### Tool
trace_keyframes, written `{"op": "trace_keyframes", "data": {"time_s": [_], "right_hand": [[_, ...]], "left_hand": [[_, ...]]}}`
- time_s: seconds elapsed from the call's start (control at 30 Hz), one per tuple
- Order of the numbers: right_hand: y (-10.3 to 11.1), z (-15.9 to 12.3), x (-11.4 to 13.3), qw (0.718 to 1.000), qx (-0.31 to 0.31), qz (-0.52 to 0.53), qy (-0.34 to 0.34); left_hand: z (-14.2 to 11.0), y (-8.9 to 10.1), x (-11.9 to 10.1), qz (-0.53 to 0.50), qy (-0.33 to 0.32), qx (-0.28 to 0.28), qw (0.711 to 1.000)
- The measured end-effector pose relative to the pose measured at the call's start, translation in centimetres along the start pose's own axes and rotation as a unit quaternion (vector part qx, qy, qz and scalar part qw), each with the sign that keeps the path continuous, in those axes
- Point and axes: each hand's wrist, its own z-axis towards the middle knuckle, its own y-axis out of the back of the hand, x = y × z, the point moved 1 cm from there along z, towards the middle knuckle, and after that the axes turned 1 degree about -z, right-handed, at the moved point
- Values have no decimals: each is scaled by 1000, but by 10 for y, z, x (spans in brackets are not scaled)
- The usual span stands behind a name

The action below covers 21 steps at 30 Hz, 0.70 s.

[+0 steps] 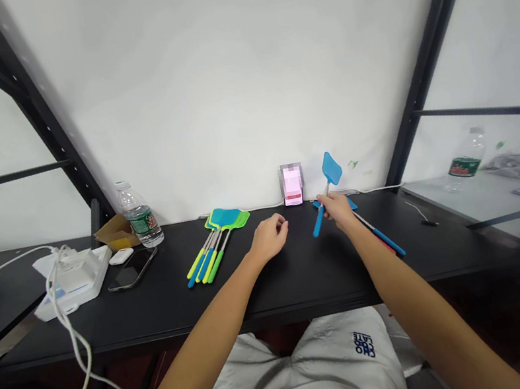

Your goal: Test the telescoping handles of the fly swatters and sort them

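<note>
A small blue fly swatter (331,170) is held by its shaft in my right hand (337,209), which is closed around it. Its head points up toward the wall and its blue handle hangs down to the left. Under and beyond my right forearm, more swatters lie on the table, one with a blue handle (389,241) and a red one (385,243) partly hidden. My left hand (270,238) hovers above the middle of the table, fingers curled and nothing visible in them. To its left lies a fanned pile of swatters (224,218) with blue, yellow and green handles.
On the black table (155,313) a lit phone (292,185) leans against the wall. At left are a water bottle (140,215), a cardboard box (118,233), a dark phone (133,269), a white case (121,256) and a power strip (76,280) with trailing cables.
</note>
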Motion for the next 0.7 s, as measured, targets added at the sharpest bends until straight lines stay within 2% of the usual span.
{"op": "trace_keyframes", "data": {"time_s": [0.1, 0.17, 0.27, 0.37, 0.5, 0.7], "right_hand": [[26, 9, 1, 990, -36, -134, 18], [43, 14, 1, 968, -73, -234, 46], [63, 19, 0, 932, -75, -351, 47], [75, 19, -1, 898, -60, -437, 9], [80, 15, 0, 869, -62, -488, -54], [85, 17, -3, 860, -112, -492, -81]], "left_hand": [[0, -1, 1, 1, 4, 8, 1000], [0, -1, 1, 2, 2, 11, 1000], [0, -1, 2, 6, -1, 12, 1000], [0, -1, 2, 12, 4, 18, 1000], [0, -1, 2, 15, 8, 25, 1000], [0, -4, 4, 19, -2, 30, 999]]}}
